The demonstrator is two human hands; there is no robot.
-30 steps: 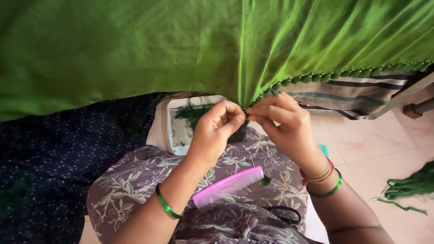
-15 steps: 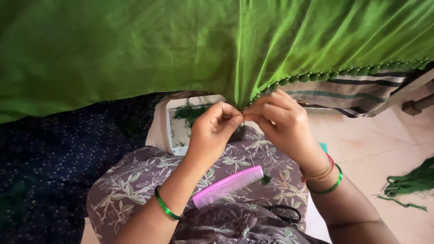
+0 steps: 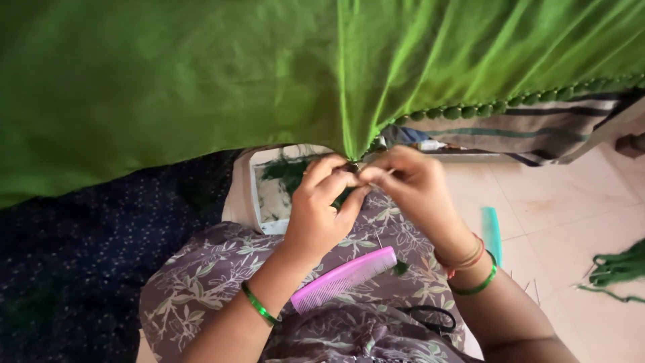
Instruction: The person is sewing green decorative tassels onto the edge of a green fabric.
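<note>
Green cloth [image 3: 201,87] fills pretty much the whole top of the view, hanging down like a curtain, and its lower edge gets pulled into a point right where both hands meet. Left hand [image 3: 322,208] is pinched shut on that gathered bit of edge, and the right hand [image 3: 413,188] is closed on it too, fingertips touching the left ones, so there's basically zero gap between them. Off to the right the hem carries a row of little green bobbles [image 3: 470,111]. Room to move is tight up top since the cloth drapes close over the hands, but it opens up below, over the lap. A pink comb [image 3: 342,279] lies on the floral lap just under the left wrist, black scissors [image 3: 426,317] sit near the right forearm, a teal comb [image 3: 492,232] is on the tiled floor [image 3: 557,202], and a bundle of green thread [image 3: 618,269] lies well off at the right edge.
</note>
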